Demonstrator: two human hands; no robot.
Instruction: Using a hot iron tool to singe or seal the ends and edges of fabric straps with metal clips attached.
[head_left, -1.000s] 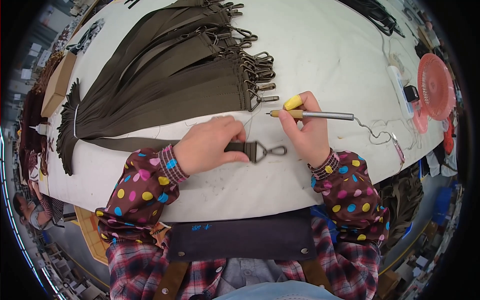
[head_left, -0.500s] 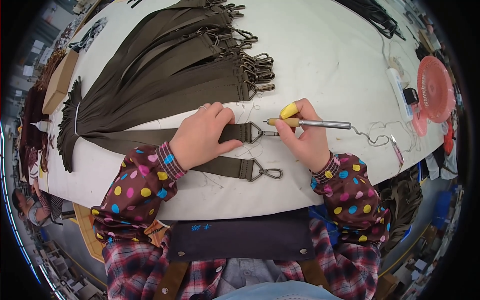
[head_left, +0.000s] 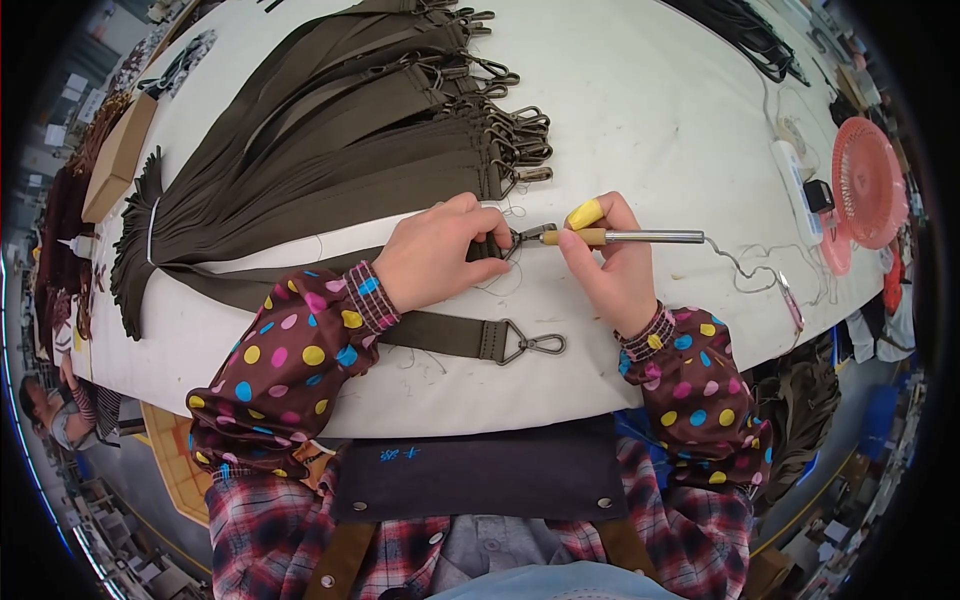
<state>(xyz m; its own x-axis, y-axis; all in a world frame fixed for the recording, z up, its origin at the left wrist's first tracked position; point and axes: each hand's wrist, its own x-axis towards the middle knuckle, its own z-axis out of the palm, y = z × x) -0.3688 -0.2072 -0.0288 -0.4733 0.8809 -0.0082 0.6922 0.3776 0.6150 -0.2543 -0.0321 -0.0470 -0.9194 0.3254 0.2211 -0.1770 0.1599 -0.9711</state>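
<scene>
My left hand (head_left: 435, 250) is closed on the end of a dark olive webbing strap, its fingers and thumb pinching it just behind the metal snap hook (head_left: 527, 236). In my right hand (head_left: 618, 275) is a corded soldering-iron-like pen (head_left: 655, 237) with a tan grip and silver barrel. Its thin tip points left, close to the strap's hook; whether they touch I cannot tell. Yellow tape wraps one right finger. A second strap (head_left: 448, 334) with its own hook lies nearer me, passing beneath my left forearm. Beyond my left hand fans a tied bundle of the same straps (head_left: 300, 165).
On the right stand a pink basket (head_left: 868, 185) and a white power strip (head_left: 795, 185), with the pen's coiled cord (head_left: 745, 275) nearby. A cardboard box (head_left: 120, 160) sits at the left edge. Black straps (head_left: 745, 35) lie at the far right. Loose threads dot the white table (head_left: 640, 130).
My left hand has shifted right and slightly away from me, with the strap end lifted and turned in its fingers. The hook now tilts upward beside the pen's tip. My right hand stays nearly in place.
</scene>
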